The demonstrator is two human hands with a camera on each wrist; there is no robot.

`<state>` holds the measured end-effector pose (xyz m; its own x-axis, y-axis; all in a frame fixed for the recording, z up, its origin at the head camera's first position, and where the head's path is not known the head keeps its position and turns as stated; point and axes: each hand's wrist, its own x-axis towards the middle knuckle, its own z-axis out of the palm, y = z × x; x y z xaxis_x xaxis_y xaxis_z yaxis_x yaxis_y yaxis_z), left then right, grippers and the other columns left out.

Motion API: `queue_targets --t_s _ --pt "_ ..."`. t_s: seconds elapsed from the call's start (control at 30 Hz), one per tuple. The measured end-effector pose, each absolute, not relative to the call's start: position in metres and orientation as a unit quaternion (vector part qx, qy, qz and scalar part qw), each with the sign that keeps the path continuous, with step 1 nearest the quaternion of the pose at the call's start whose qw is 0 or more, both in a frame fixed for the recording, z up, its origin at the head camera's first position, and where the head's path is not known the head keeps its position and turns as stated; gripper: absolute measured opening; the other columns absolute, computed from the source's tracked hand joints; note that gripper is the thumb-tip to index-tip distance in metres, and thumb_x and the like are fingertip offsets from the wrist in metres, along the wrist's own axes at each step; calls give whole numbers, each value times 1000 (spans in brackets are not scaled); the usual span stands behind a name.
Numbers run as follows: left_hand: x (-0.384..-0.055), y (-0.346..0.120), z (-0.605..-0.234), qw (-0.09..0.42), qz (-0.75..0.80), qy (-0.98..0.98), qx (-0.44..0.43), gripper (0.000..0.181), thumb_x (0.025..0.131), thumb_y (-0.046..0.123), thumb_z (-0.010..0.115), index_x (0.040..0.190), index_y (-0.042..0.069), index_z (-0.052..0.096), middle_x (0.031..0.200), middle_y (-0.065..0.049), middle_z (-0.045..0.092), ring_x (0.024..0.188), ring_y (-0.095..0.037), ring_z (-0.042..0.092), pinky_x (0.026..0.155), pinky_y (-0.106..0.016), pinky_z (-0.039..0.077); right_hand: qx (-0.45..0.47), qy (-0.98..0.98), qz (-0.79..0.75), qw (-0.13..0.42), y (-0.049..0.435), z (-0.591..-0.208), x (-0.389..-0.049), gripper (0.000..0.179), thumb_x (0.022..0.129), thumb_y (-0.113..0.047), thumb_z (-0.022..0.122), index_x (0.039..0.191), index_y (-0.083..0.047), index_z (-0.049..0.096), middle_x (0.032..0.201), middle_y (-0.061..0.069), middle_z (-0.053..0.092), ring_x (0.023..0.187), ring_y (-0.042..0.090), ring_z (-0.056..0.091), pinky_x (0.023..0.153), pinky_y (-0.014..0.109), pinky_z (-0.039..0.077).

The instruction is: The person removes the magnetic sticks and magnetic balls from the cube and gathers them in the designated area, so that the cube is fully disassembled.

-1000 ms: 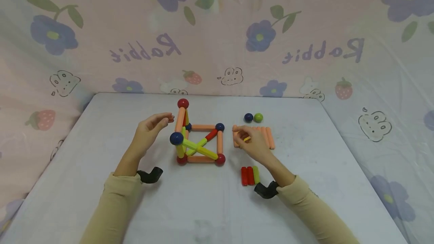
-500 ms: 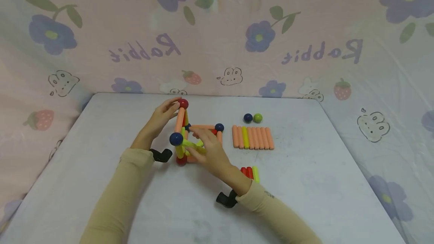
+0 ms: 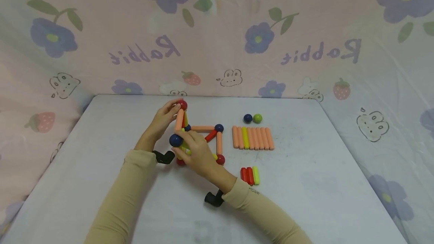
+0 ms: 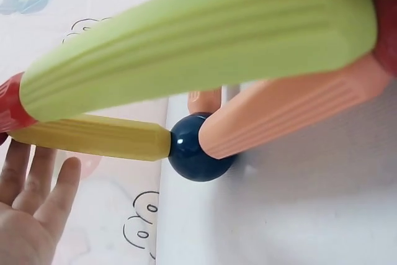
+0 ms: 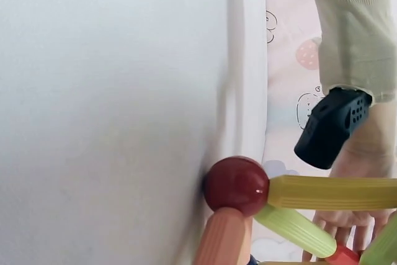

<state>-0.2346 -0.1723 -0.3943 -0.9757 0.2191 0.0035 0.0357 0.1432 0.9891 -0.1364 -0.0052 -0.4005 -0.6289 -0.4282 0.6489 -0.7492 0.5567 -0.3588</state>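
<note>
A frame of magnetic sticks and balls stands on the white table, its square base in salmon sticks (image 3: 202,128). My left hand (image 3: 156,123) pinches the red ball (image 3: 183,104) at the frame's upper back corner. At the upper front corner, the blue ball (image 3: 175,140) sits between the thumb and fingers of my right hand (image 3: 200,155), which hides much of the frame's near side. A salmon stick (image 3: 179,120) joins these two balls. The left wrist view shows a lime stick (image 4: 198,41) close up and a lower blue ball (image 4: 198,153); the right wrist view shows a lower red ball (image 5: 236,185).
Right of the frame lies a row of salmon sticks (image 3: 261,138) with one yellow stick (image 3: 245,138) among them. A loose blue ball (image 3: 248,118) and a green ball (image 3: 257,118) sit behind it. Nearer are two red sticks (image 3: 249,176) and a lime stick (image 3: 255,175).
My right hand has left the stick row and moved left to the upper blue ball. My left hand has moved forward and right onto the upper red ball.
</note>
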Motion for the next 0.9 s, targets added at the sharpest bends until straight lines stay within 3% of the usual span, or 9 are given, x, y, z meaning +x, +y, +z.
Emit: queue_targets --t_s 0.13,0.27,0.4,0.53,0.67,0.9 --pt "-232 -175 -395 64 644 758 86 52 102 39 44 146 11 39 145 -19 46 134 -28 46 119 -46 36 349 -847 324 237 -3 -399 -135 41 84 -19 75 121 -6 61 103 6 67 93 15 62 85 22 56" --pt "-230 -178 -396 63 647 754 94 51 102 39 43 144 10 39 142 -20 47 121 -8 52 120 -46 35 356 -846 325 227 0 -398 -134 40 85 -16 74 121 -7 61 106 6 67 98 16 63 89 23 57" --pt "-225 -182 -397 58 652 749 104 52 102 38 43 143 8 38 131 -6 58 110 5 54 119 -41 37 365 -842 327 225 3 -399 -133 40 83 -15 74 121 -8 62 104 5 67 96 15 63 87 22 57" --pt "-219 -187 -399 47 657 744 111 53 102 37 44 143 4 37 117 13 58 111 6 56 109 -22 46 374 -840 325 222 7 -399 -131 41 82 -14 74 121 -8 61 104 5 66 96 14 63 89 22 56" --pt "-214 -191 -399 38 662 741 109 55 102 36 45 142 1 35 115 15 58 110 7 57 98 -8 47 384 -838 322 218 10 -397 -130 40 83 -14 73 121 -8 61 105 4 66 96 14 62 89 23 56" --pt "-202 -196 -399 27 669 736 102 52 101 33 48 139 0 37 112 13 60 106 7 58 95 -5 47 400 -834 313 216 18 -397 -129 38 82 -14 72 118 -9 62 106 3 67 100 13 62 92 26 54"
